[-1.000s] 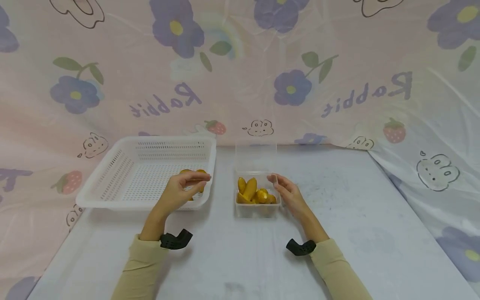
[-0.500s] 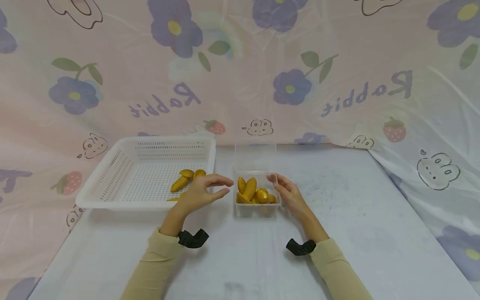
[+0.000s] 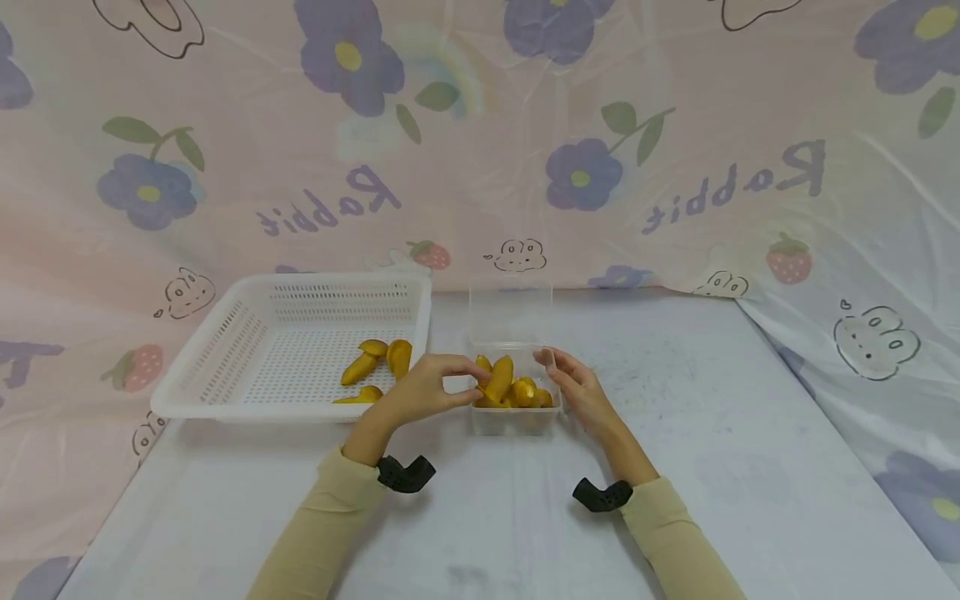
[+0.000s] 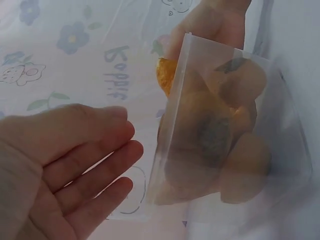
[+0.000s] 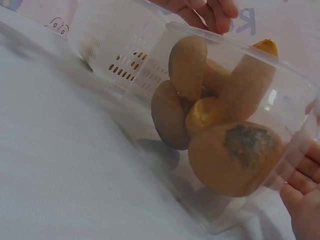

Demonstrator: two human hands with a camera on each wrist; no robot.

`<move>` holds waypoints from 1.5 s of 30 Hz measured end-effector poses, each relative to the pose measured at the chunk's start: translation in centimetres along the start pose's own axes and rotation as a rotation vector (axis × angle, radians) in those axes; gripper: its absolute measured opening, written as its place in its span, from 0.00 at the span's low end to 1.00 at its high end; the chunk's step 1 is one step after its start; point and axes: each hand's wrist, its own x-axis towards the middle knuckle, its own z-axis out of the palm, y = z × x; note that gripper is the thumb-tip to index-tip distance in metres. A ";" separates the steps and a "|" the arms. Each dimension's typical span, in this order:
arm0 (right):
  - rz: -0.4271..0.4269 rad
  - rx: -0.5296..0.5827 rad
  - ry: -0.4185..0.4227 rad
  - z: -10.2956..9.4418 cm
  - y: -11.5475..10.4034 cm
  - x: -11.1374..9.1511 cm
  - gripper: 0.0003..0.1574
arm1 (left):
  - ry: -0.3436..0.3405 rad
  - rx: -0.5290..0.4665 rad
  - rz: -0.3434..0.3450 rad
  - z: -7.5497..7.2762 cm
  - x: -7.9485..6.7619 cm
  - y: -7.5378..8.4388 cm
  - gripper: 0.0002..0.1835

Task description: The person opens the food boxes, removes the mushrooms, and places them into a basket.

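Note:
A clear plastic box (image 3: 517, 423) with its lid (image 3: 512, 317) raised stands on the table and holds several yellow mushrooms (image 3: 500, 379). At its left rim is my left hand (image 3: 422, 392), thumb and fingers apart and fingertips overlapping the mushrooms in the head view. In the left wrist view, nothing lies between the loosely bent fingers (image 4: 112, 160). My right hand (image 3: 587, 393) grips the box at its right side, fingers round the back corner. Through the box wall, the right wrist view shows a mushroom (image 5: 235, 162) with a dark patch.
To the left stands a white perforated basket (image 3: 277, 358) with several yellow mushrooms (image 3: 363, 367) at its right end. A patterned cloth (image 3: 480, 167) hangs behind the white table (image 3: 712, 450). Both wrists carry black devices.
My left hand has moved right, from over the basket's mushrooms to the box's left rim, uncovering those mushrooms. The right hand stays at the box.

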 end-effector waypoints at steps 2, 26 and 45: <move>-0.002 0.001 -0.001 0.0 0.0 0.0 0.31 | -0.027 0.010 0.009 0.1 0.4 0.0 0.13; -0.011 -0.033 -0.002 -0.1 0.0 0.0 0.31 | -0.096 0.124 0.043 1.2 1.9 -0.4 0.11; -0.008 -0.007 0.001 0.0 0.0 -0.1 0.30 | -0.058 0.055 0.125 1.7 1.2 -0.3 0.12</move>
